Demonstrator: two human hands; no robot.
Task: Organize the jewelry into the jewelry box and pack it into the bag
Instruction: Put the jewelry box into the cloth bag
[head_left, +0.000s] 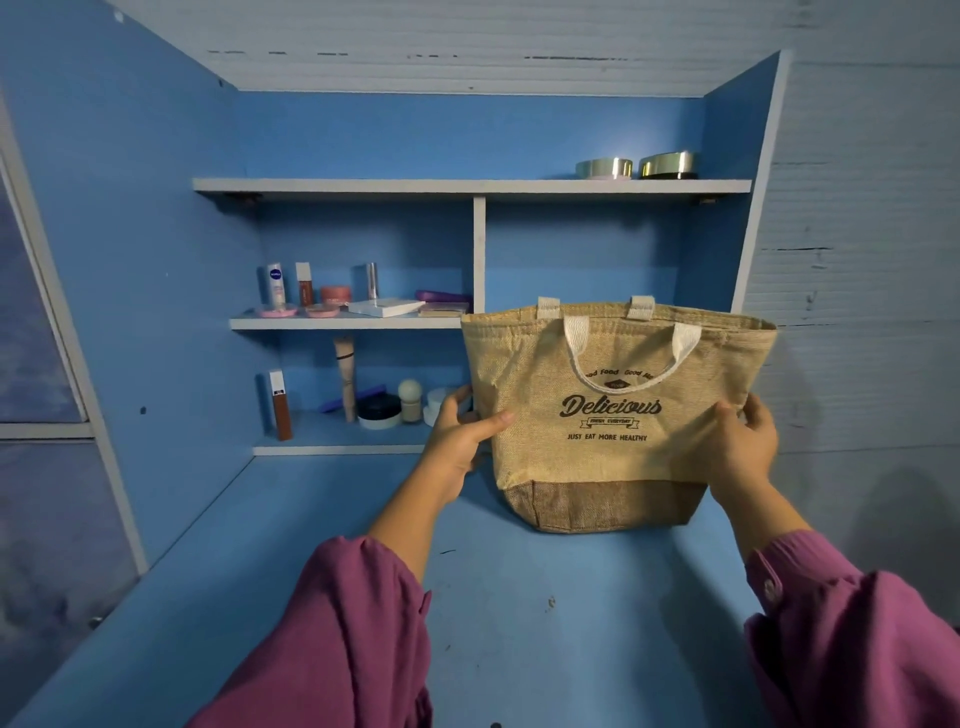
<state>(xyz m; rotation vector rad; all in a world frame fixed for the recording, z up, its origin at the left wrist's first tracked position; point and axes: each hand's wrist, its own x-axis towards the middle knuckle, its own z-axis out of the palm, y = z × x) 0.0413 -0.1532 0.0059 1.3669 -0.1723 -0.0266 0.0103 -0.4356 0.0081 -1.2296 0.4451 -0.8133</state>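
Head view: bag (613, 415) stands upright between left grip (457, 436) and right grip (743, 447), both clasping its sides.

Count: 1 jute bag (613, 415) with 2 white handles, 2 hands on it: left hand (460, 436), right hand (743, 441). Top shelf (363, 185): 2 round metallic tins. Middle shelf: 3 upright tubes, 1 pink jar, 2 pink discs, 1 white box. Bottom shelf: roughly 6 cosmetic items, partly hidden.
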